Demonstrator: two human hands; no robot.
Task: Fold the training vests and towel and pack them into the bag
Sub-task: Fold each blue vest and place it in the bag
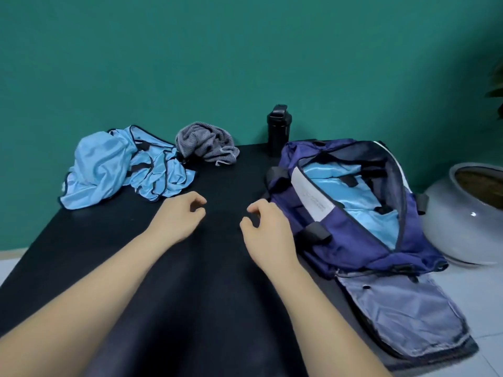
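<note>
Black surface (217, 295), navy bag (351, 240) unzipped on its right side, both hands empty.
The bag lay open with a light-blue packed vest (332, 183) flat inside. The crumpled vests (109, 170) sat in a heap at the far left, and the grey towel (206, 144) was bunched up just beside them. The left hand (178, 216) and right hand (265, 229) hovered mid-surface with fingers loosely curled, holding nothing. A black bottle (277, 129) stood behind the bag.

I log: vest heap (114, 170) far L on table (217, 295), towel (206, 144) beside it; bag (351, 240) R, bottle (277, 130) behind, vest (340, 180) inside.
</note>
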